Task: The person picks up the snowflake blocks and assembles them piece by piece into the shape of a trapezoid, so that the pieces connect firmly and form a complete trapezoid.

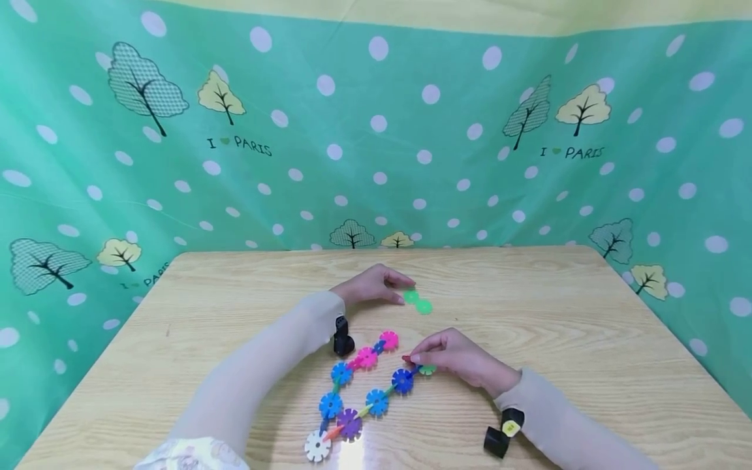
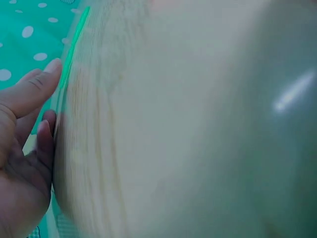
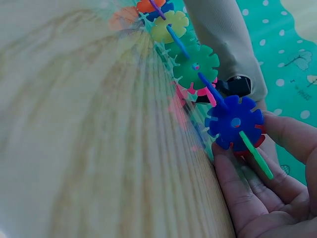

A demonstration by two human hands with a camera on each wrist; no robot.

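Observation:
My left hand (image 1: 376, 284) is at the far middle of the table, thumb and forefinger at the edge of two light green notched discs (image 1: 423, 306). In the left wrist view the thumb meets a green disc (image 2: 74, 47) seen edge-on. My right hand (image 1: 461, 356) pinches a red notched disc (image 1: 407, 358) at one end of a chain of interlocking snowflake discs. In the right wrist view a blue disc (image 3: 235, 122) and a green disc (image 3: 257, 156) sit close by these fingers. The chain bends in a V, with a white disc (image 1: 318, 446) at its near corner.
The chain's other arm runs up to a pink disc (image 1: 388, 340), between the two forearms. Black wrist cameras (image 1: 343, 337) are strapped to both wrists. A green dotted curtain (image 1: 376, 189) hangs behind the wooden table (image 1: 529, 287).

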